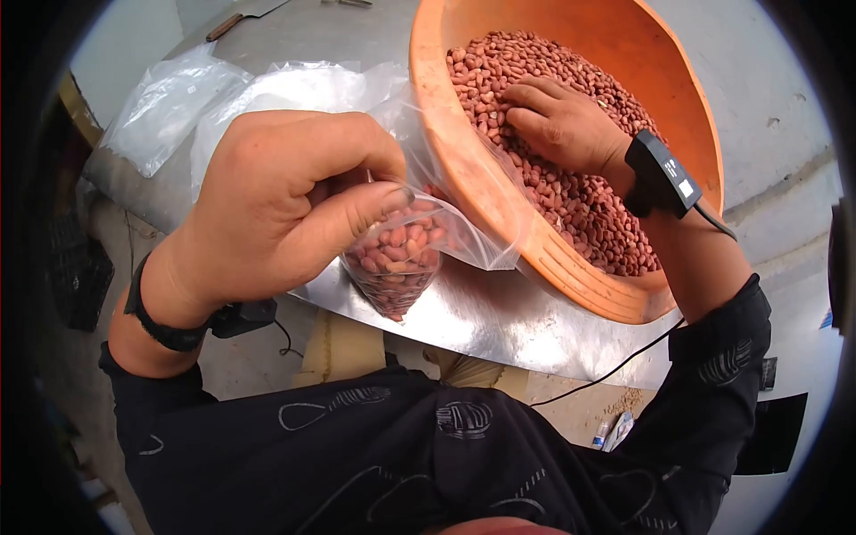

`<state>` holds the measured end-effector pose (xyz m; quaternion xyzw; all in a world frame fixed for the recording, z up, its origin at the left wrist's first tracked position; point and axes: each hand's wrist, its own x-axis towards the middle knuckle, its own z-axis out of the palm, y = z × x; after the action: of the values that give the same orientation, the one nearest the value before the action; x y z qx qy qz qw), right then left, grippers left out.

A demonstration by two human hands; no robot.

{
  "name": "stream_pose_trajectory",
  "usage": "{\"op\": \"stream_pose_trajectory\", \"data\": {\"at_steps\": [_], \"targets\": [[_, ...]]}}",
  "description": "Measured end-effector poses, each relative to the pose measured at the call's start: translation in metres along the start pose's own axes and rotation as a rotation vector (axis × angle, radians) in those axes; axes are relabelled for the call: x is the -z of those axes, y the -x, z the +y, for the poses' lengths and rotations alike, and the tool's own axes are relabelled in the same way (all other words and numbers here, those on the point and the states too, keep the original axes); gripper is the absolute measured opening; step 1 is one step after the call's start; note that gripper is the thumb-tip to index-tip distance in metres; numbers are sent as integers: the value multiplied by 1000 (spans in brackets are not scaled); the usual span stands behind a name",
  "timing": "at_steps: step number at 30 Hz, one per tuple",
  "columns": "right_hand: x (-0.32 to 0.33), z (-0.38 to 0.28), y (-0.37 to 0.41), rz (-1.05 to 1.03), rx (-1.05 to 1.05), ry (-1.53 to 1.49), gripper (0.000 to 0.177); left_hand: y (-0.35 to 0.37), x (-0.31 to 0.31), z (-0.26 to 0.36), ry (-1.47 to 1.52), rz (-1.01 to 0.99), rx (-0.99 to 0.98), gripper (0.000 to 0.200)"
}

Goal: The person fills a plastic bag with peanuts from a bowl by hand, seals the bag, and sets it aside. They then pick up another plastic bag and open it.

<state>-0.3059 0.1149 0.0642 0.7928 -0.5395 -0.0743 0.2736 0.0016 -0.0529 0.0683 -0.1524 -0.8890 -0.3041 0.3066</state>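
Note:
My left hand (294, 201) pinches the top edge of a clear plastic bag (464, 234), thumb against curled fingers. Reddish-brown peanuts (397, 259) fill the lower part of this bag, which hangs by the rim of a large orange basin (553, 263). The bag's mouth stretches over to that rim. Inside the tilted basin lies a big heap of loose peanuts (597, 209). My right hand (571, 129) rests on the heap, fingers spread and fingertips partly sunk among the nuts.
Empty clear bags (303, 94) lie on the metal table (553, 334) at the left and behind my left hand. A knife with a wooden handle (225, 27) is at the far left edge. A black cable hangs from my right wrist device (664, 174).

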Motion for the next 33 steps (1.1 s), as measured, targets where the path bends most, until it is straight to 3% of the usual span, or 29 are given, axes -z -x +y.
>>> {"op": "stream_pose_trajectory", "data": {"at_steps": [9, 13, 17, 20, 22, 26, 27, 28, 30, 32, 33], "targets": [[-9, 40, 60, -245, -526, -14, 17, 0, -2, -5, 3, 2, 9, 4], [-10, 58, 85, -203, -582, 22, 9, -1, -2, -3, 7, -1, 2, 4], [13, 55, 69, -33, -686, -203, 11, 0, -2, 1, 1, 5, -21, 3], [53, 22, 14, 5, -1005, -801, 15, 2, -2, 3, -18, 15, -44, 3], [69, -3, -19, 112, -850, -1075, 15, 1, -1, 5, -31, 15, -63, 4], [109, -53, -82, -32, -727, -1530, 14, 2, 1, 11, -23, 7, 10, 5], [110, -59, -84, -1, -752, -1502, 13, 3, 2, 11, -25, 5, 18, 5], [119, -73, -101, -105, -660, -1427, 14, 4, 2, 11, -27, 3, 29, 6], [122, -93, -114, -180, -745, -1296, 15, 5, 4, 13, -40, 3, 37, 7], [148, -106, -127, -386, -809, -1154, 19, 7, 4, 12, -63, 20, 23, 7], [151, -107, -128, -442, -740, -1041, 20, 5, 5, 16, -34, -2, 18, 8]]}}
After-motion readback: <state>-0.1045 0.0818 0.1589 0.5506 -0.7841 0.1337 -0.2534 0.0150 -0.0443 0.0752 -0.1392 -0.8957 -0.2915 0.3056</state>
